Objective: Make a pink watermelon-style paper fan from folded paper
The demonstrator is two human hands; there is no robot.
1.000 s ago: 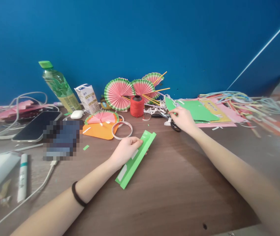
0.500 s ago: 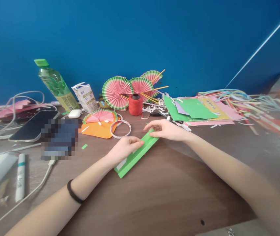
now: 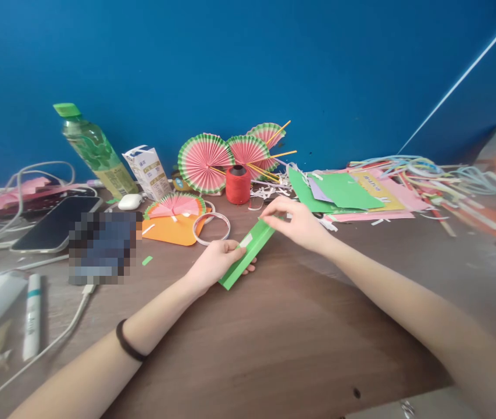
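Note:
A folded strip of green paper (image 3: 251, 249) slants over the brown table, a whitish patch on its upper face. My left hand (image 3: 216, 263) grips its lower part, thumb on top and fingertips showing past the right edge. At the far upper end, my right hand (image 3: 293, 223) pinches the paper's corner between thumb and fingers. Just beyond my left hand lies a roll of tape (image 3: 197, 234), partly over an orange paper piece (image 3: 167, 231). A red thread spool (image 3: 238, 187) stands behind the green strip.
Pleated pink-and-green paper fans (image 3: 206, 164) lean on the blue wall. To the left are a bottle (image 3: 95, 148), a carton (image 3: 149, 174), a phone (image 3: 58, 224), a marker (image 3: 32, 317) and a white cable (image 3: 75, 320). Green sheets (image 3: 348, 192) and colourful strips lie at the back right.
My left hand now has its fingers under the green strip, which has shifted up and away. My right hand has moved slightly up and left along with its end.

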